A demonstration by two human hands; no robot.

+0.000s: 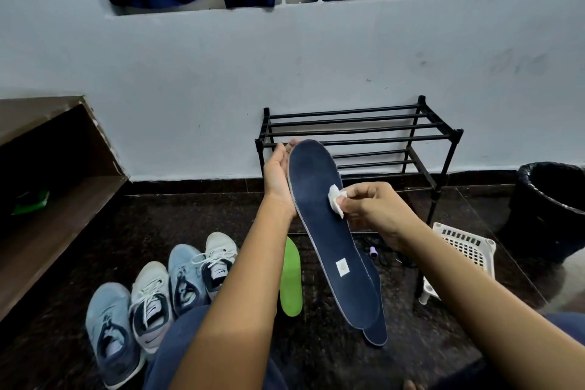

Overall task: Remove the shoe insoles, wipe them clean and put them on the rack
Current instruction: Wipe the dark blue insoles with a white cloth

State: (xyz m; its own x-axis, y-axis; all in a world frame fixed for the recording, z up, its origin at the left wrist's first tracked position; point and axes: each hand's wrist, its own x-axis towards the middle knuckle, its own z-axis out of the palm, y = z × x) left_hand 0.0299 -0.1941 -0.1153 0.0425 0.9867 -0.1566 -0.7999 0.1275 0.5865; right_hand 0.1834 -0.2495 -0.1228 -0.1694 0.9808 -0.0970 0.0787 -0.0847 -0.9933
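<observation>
- The left forearm (pixel 240 294) is bare along its whole visible length, from the lower frame edge up to the wrist.
- The right forearm (pixel 474 288) is likewise bare, uncovered by any sleeve.
- The left hand (pixel 278 174) and right hand (pixel 370 209) are bare-skinned.
- A short, trimmed thumbnail (pixel 341 199) shows on the right hand.
- Plain dark blue cloth (pixel 190 345), smooth and unpatterned, covers the left knee.
- The same dark blue covers the right knee (pixel 569 323) at the frame edge.
- A bare toe (pixel 414 385) shows at the bottom edge.

bin (pixel 544 231) edge-cropped, second insole (pixel 376 336) — perhaps — mostly hidden
</observation>
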